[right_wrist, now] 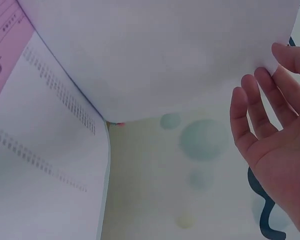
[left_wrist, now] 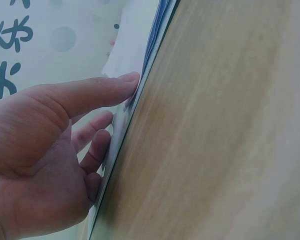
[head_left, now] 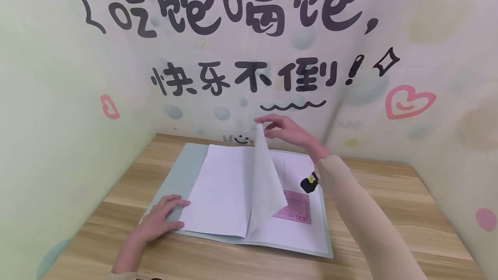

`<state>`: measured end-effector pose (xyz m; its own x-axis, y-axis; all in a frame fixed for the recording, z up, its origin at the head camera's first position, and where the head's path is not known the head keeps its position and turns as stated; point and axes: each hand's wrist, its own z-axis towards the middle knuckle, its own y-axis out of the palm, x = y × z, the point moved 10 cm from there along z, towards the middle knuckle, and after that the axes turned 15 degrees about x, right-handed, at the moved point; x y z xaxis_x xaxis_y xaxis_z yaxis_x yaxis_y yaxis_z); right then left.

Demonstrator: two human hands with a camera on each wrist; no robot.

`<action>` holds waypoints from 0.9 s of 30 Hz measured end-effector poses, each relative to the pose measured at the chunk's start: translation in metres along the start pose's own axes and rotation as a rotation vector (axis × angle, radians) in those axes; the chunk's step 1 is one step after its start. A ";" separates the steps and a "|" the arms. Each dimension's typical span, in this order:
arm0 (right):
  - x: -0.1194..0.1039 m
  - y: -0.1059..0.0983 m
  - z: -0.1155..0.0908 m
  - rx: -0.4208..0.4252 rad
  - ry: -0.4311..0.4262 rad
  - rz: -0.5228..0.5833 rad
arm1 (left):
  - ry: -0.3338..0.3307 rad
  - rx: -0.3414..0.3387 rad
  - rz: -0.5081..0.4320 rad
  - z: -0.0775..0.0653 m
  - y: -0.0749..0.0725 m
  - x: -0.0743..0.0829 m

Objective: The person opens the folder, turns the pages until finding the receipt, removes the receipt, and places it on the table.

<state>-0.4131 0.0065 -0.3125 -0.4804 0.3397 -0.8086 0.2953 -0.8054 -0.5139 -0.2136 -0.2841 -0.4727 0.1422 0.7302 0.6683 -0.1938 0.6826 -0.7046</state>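
Note:
An open book with a pale green cover (head_left: 190,161) lies on the wooden table. My left hand (head_left: 161,216) rests on its left side, fingers spread over the cover margin. In the left wrist view, the thumb (left_wrist: 107,92) lies at the edge of the pages. My right hand (head_left: 288,131) pinches the top corner of a white page (head_left: 265,189), which stands raised near the fold. In the right wrist view, thumb and index finger meet at that page's corner (right_wrist: 270,62). Beneath the raised page, a pink gridded panel (head_left: 298,208) shows on the right-hand page (head_left: 303,237), partly hidden.
The wooden tabletop (head_left: 397,211) runs around the book. A pale wall (head_left: 241,46) with large black characters and pink hearts rises behind the table, with side walls left and right. A small black and yellow thing (head_left: 310,182) shows beside the right sleeve (head_left: 342,185).

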 end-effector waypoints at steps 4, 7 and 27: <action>-0.004 0.018 0.009 0.022 -0.007 0.004 | -0.002 -0.006 0.001 0.000 0.000 0.001; -0.006 0.032 0.015 0.036 -0.008 0.020 | -0.002 -0.004 -0.004 0.000 0.000 0.002; 0.009 0.128 0.037 0.080 0.012 0.051 | 0.016 0.023 -0.030 0.001 -0.003 0.001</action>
<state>-0.4099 -0.1112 -0.3748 -0.4566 0.3028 -0.8365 0.2517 -0.8579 -0.4479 -0.2135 -0.2861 -0.4697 0.1638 0.7101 0.6848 -0.2116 0.7033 -0.6787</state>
